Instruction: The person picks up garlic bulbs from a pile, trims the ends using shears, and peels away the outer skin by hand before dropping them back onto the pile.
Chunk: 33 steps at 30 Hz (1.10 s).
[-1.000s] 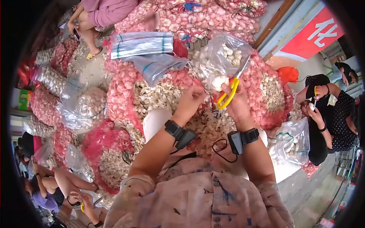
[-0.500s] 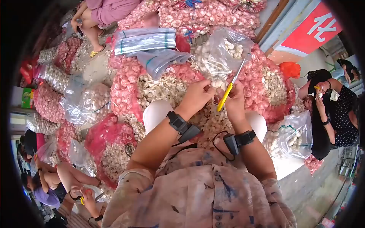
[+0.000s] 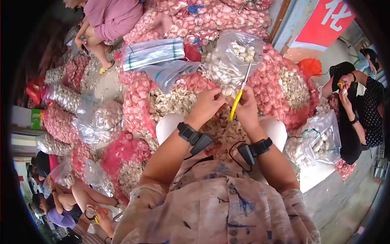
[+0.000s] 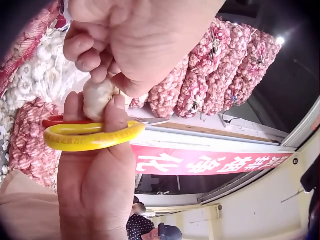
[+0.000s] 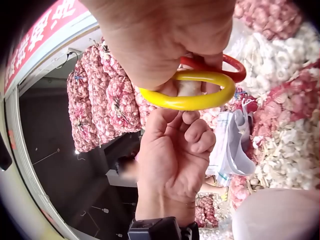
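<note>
A pale garlic bulb (image 3: 229,92) sits between both hands, over my lap. My right hand (image 3: 247,106) holds it, with scissors (image 3: 235,105) in the same hand. The scissors have one yellow and one red handle, and their blades point up and away in the head view. My left hand (image 3: 208,106) pinches at the bulb from the other side with curled fingers. In the left wrist view, the bulb (image 4: 95,100) shows between the left fingertips and the right thumb. The right wrist view has the yellow handle (image 5: 200,102) largely covering the bulb.
Red net sacks of garlic (image 3: 195,24) are stacked ahead. An open sack of peeled skins (image 3: 172,99) stands before me. A clear bag of bulbs (image 3: 239,51) lies just beyond my hands. Other people (image 3: 109,20) sit around, and folded plastic bags (image 3: 153,53) lie on a sack.
My left hand has come across to the bulb and now pinches at it. The scissors in my right hand have turned from slanting right to more upright.
</note>
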{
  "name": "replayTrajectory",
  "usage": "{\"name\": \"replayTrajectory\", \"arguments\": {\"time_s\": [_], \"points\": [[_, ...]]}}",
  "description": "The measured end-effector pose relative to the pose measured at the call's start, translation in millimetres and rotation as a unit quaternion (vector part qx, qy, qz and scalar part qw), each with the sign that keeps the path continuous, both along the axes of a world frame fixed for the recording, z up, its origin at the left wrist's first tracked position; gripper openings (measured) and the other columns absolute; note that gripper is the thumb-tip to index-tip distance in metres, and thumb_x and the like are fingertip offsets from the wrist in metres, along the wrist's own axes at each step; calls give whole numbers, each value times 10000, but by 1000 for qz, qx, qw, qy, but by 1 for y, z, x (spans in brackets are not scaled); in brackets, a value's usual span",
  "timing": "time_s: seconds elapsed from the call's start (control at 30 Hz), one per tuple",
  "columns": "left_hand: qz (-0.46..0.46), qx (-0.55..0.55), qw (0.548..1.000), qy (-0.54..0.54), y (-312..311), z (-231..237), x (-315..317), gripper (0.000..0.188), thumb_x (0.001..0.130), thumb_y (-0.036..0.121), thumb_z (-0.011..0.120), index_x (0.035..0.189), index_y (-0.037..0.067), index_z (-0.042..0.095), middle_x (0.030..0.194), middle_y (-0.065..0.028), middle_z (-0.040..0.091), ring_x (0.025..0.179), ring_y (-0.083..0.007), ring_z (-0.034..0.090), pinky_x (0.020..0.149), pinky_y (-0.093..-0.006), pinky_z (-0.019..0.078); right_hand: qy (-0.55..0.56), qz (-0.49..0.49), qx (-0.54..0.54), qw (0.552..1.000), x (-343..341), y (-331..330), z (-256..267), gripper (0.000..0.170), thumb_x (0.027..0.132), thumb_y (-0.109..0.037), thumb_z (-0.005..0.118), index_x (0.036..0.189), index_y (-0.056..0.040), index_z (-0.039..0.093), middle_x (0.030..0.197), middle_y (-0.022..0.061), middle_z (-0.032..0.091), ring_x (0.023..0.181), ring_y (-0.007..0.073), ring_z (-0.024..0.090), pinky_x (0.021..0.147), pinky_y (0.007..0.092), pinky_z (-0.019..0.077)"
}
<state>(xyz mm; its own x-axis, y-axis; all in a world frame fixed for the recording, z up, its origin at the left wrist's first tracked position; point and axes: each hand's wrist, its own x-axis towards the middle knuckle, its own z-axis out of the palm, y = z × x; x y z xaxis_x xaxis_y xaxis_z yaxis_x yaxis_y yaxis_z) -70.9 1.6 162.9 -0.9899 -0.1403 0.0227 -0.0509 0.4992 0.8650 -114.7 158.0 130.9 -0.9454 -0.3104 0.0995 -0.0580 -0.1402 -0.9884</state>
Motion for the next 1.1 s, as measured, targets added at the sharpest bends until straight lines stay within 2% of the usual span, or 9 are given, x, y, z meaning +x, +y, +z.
{"name": "replayTrajectory", "arguments": {"time_s": [0.2,0.37,0.47,0.53,0.7,0.9,1.0,1.07,1.1], "points": [[1,24,999,-31,3,-4,-6,209,916,144,572,1022,-23,638,732,-101,625,677,-115,592,641,-298,476,14,-29,37,999,0,0,3,413,849,-42,738,1173,-34,482,934,61,649,830,109,599,737,267,500],[-16,-111,991,74,5,5,-5,227,916,141,555,1051,-29,620,779,-187,631,733,-211,655,677,-328,490,-2,-24,8,1000,-4,-2,-1,390,857,-17,708,1176,-33,486,923,58,647,817,103,592,727,266,498],[-12,-41,999,8,3,5,-7,228,908,139,560,1051,-27,622,773,-198,607,710,-216,626,672,-341,482,-9,-26,32,999,-3,-3,0,377,859,0,689,1175,-33,487,911,61,639,802,103,584,713,265,496],[-19,-35,999,14,0,4,-7,229,905,137,562,1054,-26,623,762,-191,603,688,-212,605,663,-342,476,40,-32,54,997,-5,-5,-3,381,857,1,688,1177,-34,486,892,61,627,787,100,574,687,264,493],[-24,-24,999,-8,-2,5,-9,214,898,125,560,1033,-26,627,730,-176,585,635,-209,542,639,-345,459,22,-34,52,998,-6,-9,-8,397,849,-8,698,1183,-35,485,841,52,603,746,102,552,654,268,484],[-5,-107,994,23,-4,-1,-11,170,893,94,554,986,-24,634,727,-177,585,657,-210,609,625,-360,462,37,-31,92,995,-1,-7,8,400,846,-64,740,1164,-37,499,823,42,590,725,98,535,642,269,475],[-9,-178,979,97,-4,-5,-10,164,911,94,563,997,-11,654,729,-149,623,663,-181,637,605,-339,480,28,-24,69,997,-5,-10,1,383,849,-64,736,1155,-38,506,832,41,592,734,94,535,643,266,472],[90,26,996,6,1,-3,-8,152,913,91,598,1005,-6,670,724,-100,653,637,-127,624,590,-298,496,16,-29,33,999,-9,-12,-6,373,851,-51,726,1153,-38,508,835,40,591,737,93,535,644,264,471],[90,25,996,6,2,-6,-9,152,913,91,598,1005,-6,670,724,-100,653,637,-127,624,590,-298,496,5,-37,32,999,-9,-12,-5,365,852,-41,717,1152,-36,508,838,42,592,740,91,533,646,264,471]]}}
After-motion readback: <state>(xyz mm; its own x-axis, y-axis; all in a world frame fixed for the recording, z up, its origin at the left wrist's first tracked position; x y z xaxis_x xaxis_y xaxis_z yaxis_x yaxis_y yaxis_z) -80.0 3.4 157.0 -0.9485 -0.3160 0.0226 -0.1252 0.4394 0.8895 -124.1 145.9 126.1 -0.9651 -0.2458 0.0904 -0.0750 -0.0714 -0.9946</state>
